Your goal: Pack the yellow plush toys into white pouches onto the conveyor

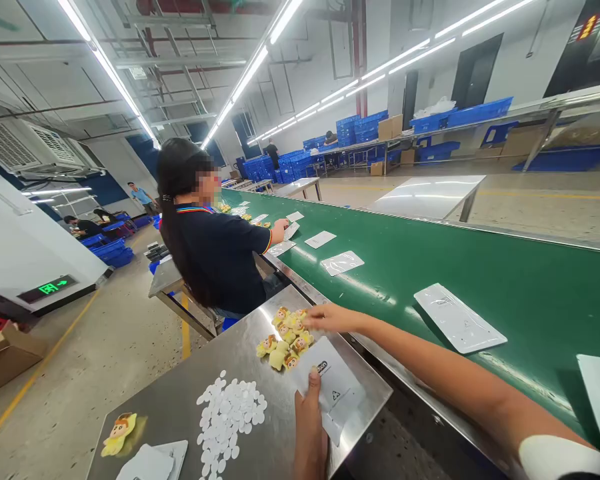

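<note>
Long white tube lights (250,73) hang above a speckled beige floor (130,327), yellow painted lines (40,371) and white walls (437,87).

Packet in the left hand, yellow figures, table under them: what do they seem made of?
Packet: probably thin plastic film, pale, slightly glossy, judging by highlights at its lower end.
Yellow figures: possibly plush fabric, matte, with soft, padded outlines.
Table: likely bare metal, grey and smooth, given its streaky bright reflections.

Yel. toys (279,357) — wht pouch (347,385) w/ blk print (336,395)
</note>
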The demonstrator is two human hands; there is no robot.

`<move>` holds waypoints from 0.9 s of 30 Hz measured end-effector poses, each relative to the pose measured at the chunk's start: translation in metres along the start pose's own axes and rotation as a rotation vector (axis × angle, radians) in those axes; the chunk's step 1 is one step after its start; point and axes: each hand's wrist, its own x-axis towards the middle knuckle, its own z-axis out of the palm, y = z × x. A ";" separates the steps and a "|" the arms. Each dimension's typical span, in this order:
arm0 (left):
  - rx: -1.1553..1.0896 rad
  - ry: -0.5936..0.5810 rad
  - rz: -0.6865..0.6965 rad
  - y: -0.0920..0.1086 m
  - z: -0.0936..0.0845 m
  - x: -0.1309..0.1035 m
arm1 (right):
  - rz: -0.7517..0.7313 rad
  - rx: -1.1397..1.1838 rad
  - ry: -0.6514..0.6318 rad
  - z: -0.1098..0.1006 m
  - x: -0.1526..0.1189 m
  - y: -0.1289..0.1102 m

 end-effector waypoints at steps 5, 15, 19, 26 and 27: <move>0.075 -0.007 0.063 -0.001 -0.010 0.006 | 0.247 -0.019 0.120 0.012 0.048 0.003; 0.446 -0.077 0.233 0.005 -0.005 -0.004 | -0.019 -0.056 0.294 -0.019 -0.028 -0.025; 0.454 -0.176 0.211 0.007 0.006 -0.016 | -0.228 -0.180 0.053 -0.042 -0.087 -0.050; 0.415 -0.386 0.206 -0.005 0.023 -0.025 | -0.362 -0.383 -0.027 -0.030 -0.121 -0.053; 0.436 -0.403 0.236 -0.006 0.027 -0.025 | -0.404 -0.371 -0.033 -0.024 -0.125 -0.050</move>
